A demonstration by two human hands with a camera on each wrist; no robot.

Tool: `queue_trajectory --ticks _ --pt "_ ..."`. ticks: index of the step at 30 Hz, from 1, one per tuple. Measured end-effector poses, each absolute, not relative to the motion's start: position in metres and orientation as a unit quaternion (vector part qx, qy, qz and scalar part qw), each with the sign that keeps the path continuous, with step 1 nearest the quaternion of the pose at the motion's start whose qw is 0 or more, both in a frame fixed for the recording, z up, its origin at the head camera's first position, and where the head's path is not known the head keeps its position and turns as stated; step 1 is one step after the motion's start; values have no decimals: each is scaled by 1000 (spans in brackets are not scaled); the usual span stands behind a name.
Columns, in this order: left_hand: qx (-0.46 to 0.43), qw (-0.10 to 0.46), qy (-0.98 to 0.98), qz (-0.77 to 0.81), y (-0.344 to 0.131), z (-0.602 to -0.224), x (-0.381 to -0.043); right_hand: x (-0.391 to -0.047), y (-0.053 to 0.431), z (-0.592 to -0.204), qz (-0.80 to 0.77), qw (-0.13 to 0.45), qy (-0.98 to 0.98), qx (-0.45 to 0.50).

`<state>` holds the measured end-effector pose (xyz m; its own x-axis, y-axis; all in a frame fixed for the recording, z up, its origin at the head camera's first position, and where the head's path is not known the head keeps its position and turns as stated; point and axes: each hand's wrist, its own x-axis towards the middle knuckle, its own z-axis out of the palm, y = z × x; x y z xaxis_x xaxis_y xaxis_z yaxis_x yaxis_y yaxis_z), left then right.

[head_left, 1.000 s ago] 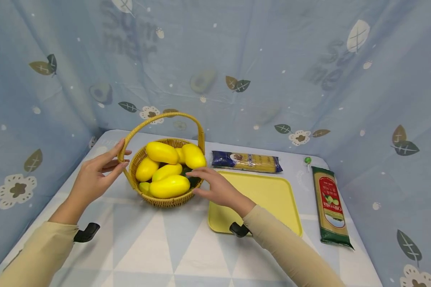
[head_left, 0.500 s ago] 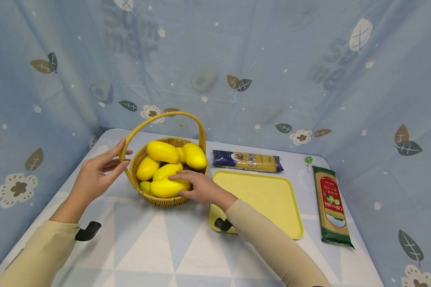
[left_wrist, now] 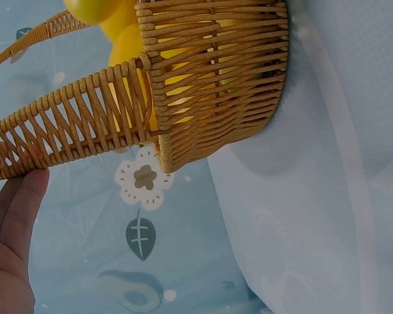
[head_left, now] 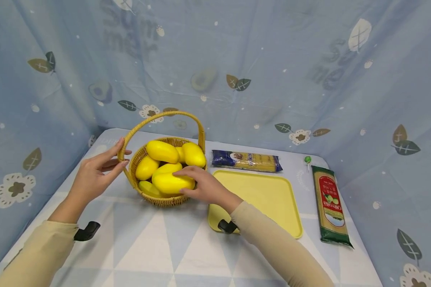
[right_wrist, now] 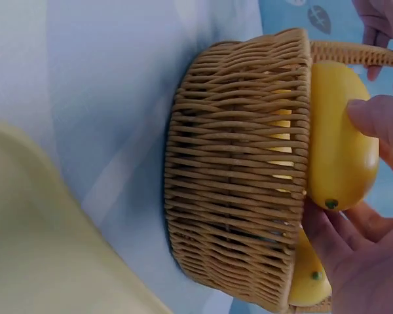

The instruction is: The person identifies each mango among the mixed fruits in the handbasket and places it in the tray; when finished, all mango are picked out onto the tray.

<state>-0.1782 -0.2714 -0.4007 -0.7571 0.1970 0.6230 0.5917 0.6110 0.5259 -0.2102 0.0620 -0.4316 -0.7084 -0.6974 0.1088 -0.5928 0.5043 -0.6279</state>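
Note:
A wicker basket [head_left: 164, 201] full of yellow mangoes [head_left: 162, 152] stands at the left of the table. Its tall arched handle [head_left: 171, 113] is held low on the left side by my left hand [head_left: 93, 177], thumb on one side and fingers on the other. At the basket's front, my right hand [head_left: 209, 186] grips a mango [head_left: 172, 184] near its right end. The right wrist view has the thumb on top of this mango [right_wrist: 340, 144] and the fingers beneath it, just over the rim. The fingers hide part of the fruit.
Right of the basket lies a yellow tray [head_left: 258, 191], partly under my right forearm. Behind it is a blue-and-yellow pasta packet [head_left: 247, 161]. A green lollipop [head_left: 307, 160] and a green-and-red pasta packet [head_left: 331, 207] lie at the right edge.
My right hand has moved left onto the front mango, gripped it and shifted it slightly right and up, baring more of a greener mango beneath. My left hand stays on the handle.

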Motion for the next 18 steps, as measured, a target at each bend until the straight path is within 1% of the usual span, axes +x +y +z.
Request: queue_trajectory --ticks 9,18 --pt "-227 258 -859 -381 -271 -402 -179 -196 103 -424 -361 56 870 -332" --pt "-223 261 -860 -377 -272 -403 -180 -192 158 -431 -369 45 885 -280"
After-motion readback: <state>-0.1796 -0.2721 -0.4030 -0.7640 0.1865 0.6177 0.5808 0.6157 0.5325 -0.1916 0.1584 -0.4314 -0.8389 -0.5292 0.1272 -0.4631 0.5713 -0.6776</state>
